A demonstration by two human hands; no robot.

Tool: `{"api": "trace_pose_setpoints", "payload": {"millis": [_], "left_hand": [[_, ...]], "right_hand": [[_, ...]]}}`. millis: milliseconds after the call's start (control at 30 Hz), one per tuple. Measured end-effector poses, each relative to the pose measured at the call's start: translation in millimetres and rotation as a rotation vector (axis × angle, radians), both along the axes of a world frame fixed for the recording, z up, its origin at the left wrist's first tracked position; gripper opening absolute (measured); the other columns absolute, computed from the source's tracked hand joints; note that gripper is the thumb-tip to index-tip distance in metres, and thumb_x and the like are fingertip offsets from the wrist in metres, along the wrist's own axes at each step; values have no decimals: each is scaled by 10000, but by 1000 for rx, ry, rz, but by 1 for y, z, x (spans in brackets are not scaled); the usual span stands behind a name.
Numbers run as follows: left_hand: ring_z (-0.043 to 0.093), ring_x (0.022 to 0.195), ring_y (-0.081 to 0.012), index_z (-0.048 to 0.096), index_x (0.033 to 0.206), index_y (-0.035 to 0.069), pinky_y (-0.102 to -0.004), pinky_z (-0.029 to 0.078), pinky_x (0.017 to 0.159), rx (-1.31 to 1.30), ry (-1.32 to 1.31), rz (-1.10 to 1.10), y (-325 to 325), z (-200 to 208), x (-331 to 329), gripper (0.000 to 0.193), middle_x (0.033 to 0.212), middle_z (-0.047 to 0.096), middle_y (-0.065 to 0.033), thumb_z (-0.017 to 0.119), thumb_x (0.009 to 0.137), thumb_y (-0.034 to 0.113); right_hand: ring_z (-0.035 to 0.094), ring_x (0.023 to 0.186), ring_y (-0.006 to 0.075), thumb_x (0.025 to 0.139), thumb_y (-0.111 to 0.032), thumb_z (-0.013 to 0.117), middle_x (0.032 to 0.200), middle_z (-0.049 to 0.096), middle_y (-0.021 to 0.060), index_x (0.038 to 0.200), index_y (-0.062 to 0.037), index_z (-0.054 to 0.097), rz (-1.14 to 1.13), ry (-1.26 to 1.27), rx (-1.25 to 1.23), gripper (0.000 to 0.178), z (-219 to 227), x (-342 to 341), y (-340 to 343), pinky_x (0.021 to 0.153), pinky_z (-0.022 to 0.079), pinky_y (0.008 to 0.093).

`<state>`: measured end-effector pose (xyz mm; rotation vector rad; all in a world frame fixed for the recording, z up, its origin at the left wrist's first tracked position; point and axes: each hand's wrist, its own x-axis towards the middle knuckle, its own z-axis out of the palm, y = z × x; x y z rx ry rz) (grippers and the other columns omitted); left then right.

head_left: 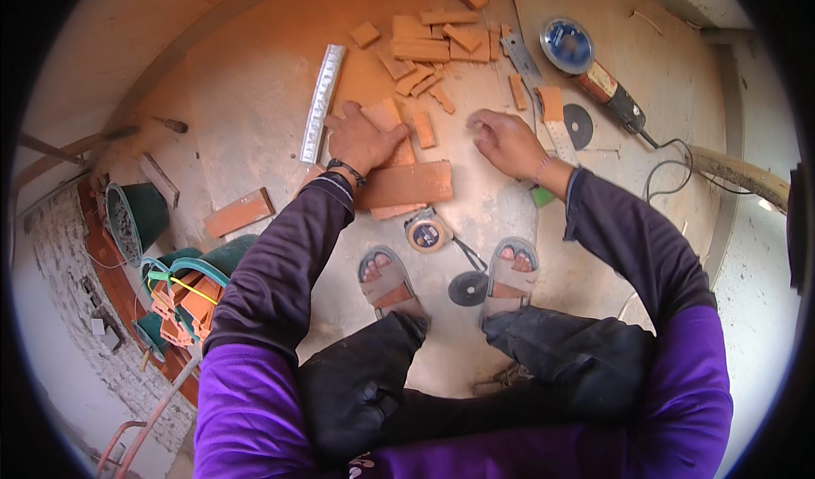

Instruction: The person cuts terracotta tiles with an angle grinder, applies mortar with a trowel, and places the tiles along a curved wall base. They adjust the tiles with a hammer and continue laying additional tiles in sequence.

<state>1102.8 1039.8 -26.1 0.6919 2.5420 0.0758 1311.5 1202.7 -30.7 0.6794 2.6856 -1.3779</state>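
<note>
My left hand lies with fingers spread on an orange brick tile, its thumb toward the tile's right edge. A wider reddish brick tile lies just nearer to me, below that hand. A small brick piece rests right of my thumb. My right hand is off to the right, its fingers curled and pinched together; whatever may be between them is too small to make out. A ruled silver metal bar lies left of my left hand.
Several cut brick pieces are piled farther off. An angle grinder with its cord lies at right, near a black disc. Between my feet are a tape measure and another disc. Green buckets stand at left.
</note>
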Motion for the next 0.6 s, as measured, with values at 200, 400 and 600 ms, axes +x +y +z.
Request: {"api": "trace_pose_setpoints", "payload": {"millis": [200, 400, 600], "left_hand": [[517, 1141, -483, 341, 1374, -4, -454, 478, 945, 151, -30, -141, -21, 17, 12, 1064, 1337, 327, -355, 739, 647, 662], [435, 1200, -449, 529, 1267, 105, -468, 406, 987, 324, 278, -708, -85, 31, 45, 824, 1349, 399, -200, 700, 702, 680], [512, 1076, -391, 541, 1208, 49, -470, 465, 871, 323, 200, -620, -86, 19, 27, 707, 1218, 497, -180, 702, 767, 578]], "right_hand": [[628, 909, 362, 740, -197, 742, 1059, 563, 154, 1151, -181, 611, 543, -76, 209, 432, -13, -82, 3, 788, 513, 437], [628, 964, 355, 762, -216, 709, 1076, 560, 182, 1100, -190, 637, 602, -218, 401, 347, -7, -73, 0, 815, 505, 460], [629, 946, 368, 797, -205, 653, 1083, 565, 191, 1097, -160, 648, 438, -374, 618, 303, 11, -23, 33, 808, 514, 442]]}}
